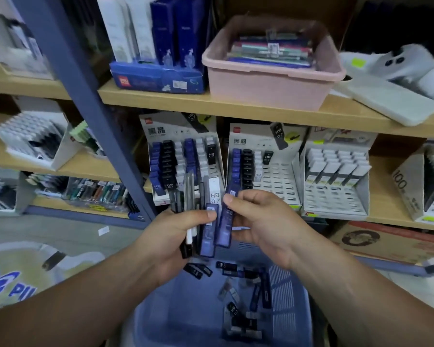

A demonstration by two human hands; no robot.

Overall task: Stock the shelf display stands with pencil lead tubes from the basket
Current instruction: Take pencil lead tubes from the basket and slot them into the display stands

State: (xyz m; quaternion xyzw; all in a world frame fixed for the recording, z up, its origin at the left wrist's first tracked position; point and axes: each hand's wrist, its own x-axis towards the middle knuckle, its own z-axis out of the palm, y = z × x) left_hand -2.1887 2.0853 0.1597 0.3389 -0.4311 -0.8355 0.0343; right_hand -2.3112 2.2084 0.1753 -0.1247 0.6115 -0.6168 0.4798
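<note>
My left hand (176,236) grips a fanned bunch of pencil lead tubes (201,211), blue, black, white and clear. My right hand (258,221) pinches one blue tube (225,225) at the right side of that bunch. Both hands hover over the blue basket (173,309), where several loose tubes (246,291) lie. Behind the hands on the middle shelf stand two white display stands: the left stand (183,161) is mostly filled, the right stand (263,171) has three filled columns and many bare slots.
A third stand (336,176) with white-topped tubes sits to the right. A pink tub (268,78) of pens and a blue box (158,76) stand on the upper shelf. A blue shelf post (85,96) runs diagonally at left. A cardboard box (386,244) lies lower right.
</note>
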